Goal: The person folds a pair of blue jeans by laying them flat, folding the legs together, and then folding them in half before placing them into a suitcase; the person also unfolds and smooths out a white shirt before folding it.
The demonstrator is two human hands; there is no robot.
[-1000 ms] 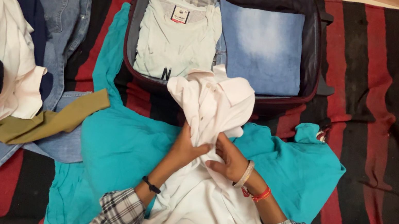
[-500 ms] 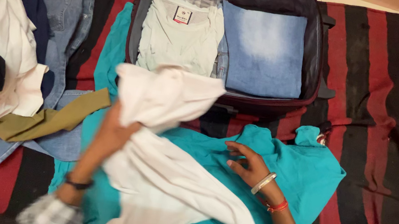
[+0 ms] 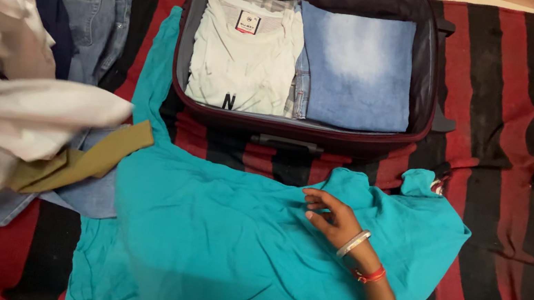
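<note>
- The right hand (image 3: 329, 216) is resting open on a teal garment (image 3: 220, 234), fingers loosely curled and gripping nothing (bangle and red thread at the wrist).
- The teal garment is lying spread over the red-and-black striped blanket (image 3: 526, 138), just below the open suitcase (image 3: 431, 69).
- A white cloth (image 3: 7, 113) is blurring over the blanket's left edge; the left hand is showing nowhere.
- A folded white shirt (image 3: 241, 63) and folded denim (image 3: 358, 69) are sitting side by side in the suitcase.

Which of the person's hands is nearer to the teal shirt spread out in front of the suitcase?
The right. The right hand rests flat on the teal shirt. The left hand cannot be seen; only a blurred white garment shows at the left edge.
</note>
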